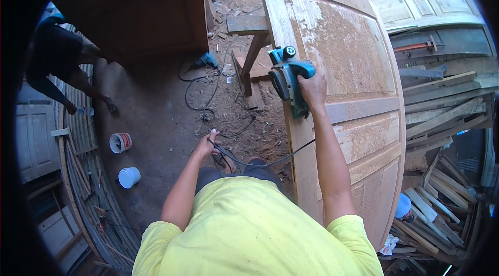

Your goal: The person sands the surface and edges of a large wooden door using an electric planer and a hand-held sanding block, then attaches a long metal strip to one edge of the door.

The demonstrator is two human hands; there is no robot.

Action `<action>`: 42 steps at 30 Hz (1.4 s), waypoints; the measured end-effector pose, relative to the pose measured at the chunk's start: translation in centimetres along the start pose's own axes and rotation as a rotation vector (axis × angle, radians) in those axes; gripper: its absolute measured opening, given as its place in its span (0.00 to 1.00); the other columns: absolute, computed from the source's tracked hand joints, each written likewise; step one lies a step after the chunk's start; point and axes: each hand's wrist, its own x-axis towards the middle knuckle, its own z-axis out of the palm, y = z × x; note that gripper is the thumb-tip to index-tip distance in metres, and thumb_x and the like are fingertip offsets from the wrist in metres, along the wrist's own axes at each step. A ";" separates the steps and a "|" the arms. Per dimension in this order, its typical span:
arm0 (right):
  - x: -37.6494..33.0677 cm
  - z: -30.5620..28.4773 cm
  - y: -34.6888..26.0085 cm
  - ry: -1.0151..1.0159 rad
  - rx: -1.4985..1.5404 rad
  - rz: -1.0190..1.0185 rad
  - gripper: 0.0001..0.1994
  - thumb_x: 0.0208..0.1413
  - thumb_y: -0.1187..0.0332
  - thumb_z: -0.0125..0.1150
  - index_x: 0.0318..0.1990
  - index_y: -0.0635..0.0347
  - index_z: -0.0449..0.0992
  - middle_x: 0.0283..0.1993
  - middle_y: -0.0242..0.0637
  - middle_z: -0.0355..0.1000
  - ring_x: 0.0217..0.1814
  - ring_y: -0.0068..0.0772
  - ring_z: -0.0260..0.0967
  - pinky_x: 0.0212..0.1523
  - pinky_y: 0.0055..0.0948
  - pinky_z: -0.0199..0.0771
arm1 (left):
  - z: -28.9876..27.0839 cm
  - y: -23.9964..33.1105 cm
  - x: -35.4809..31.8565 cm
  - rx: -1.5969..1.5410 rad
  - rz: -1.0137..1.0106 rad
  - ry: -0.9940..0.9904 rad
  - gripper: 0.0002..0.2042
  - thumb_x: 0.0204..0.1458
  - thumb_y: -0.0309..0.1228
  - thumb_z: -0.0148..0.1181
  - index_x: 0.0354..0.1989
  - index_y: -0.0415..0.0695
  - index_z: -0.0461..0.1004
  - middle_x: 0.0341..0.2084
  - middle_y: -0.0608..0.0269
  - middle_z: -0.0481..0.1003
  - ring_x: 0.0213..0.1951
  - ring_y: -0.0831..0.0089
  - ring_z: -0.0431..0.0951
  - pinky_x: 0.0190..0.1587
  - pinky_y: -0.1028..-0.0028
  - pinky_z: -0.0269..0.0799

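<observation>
A teal and black electric hand planer (292, 82) rests on the left edge board of a panelled wooden door (358, 110). My right hand (314, 88) is wrapped around the planer's rear handle. Wood shavings cover much of the door's upper panel. Off to the left of the door, my left hand (207, 145) is closed on the black power cord (244, 162), which runs across my lap toward the planer. A wooden support (249, 26) juts out from beneath the door on its left side.
Another teal power tool (207, 61) lies on the shaving-strewn floor with its cable. Two white buckets (120, 143) stand at left, near a person's legs (78, 75). A dark upright panel (140, 10) rises at the back. Stacked timber (442, 94) fills the right side.
</observation>
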 end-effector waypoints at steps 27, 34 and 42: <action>24.5 9.3 -10.7 -0.043 -0.092 0.099 0.21 0.53 0.62 0.69 0.57 0.47 0.84 0.48 0.55 0.84 0.54 0.62 0.82 0.56 0.55 0.82 | -7.8 15.8 7.9 -0.082 0.063 0.101 0.40 0.72 0.67 0.33 0.78 0.50 0.65 0.62 0.49 0.80 0.52 0.61 0.87 0.57 0.60 0.80; 32.7 13.0 -12.6 -0.018 -0.066 0.085 0.22 0.52 0.61 0.69 0.57 0.49 0.84 0.50 0.55 0.84 0.54 0.61 0.82 0.57 0.54 0.83 | -9.9 20.9 11.1 -0.142 0.143 0.139 0.38 0.72 0.66 0.32 0.78 0.53 0.65 0.62 0.50 0.80 0.51 0.64 0.85 0.47 0.67 0.75; 40.5 16.5 -15.6 -0.012 -0.086 0.074 0.23 0.52 0.61 0.70 0.58 0.48 0.84 0.50 0.56 0.84 0.55 0.62 0.82 0.58 0.55 0.81 | -12.1 24.0 11.6 -0.163 0.067 0.201 0.37 0.73 0.65 0.32 0.79 0.53 0.64 0.63 0.50 0.79 0.57 0.61 0.84 0.61 0.61 0.77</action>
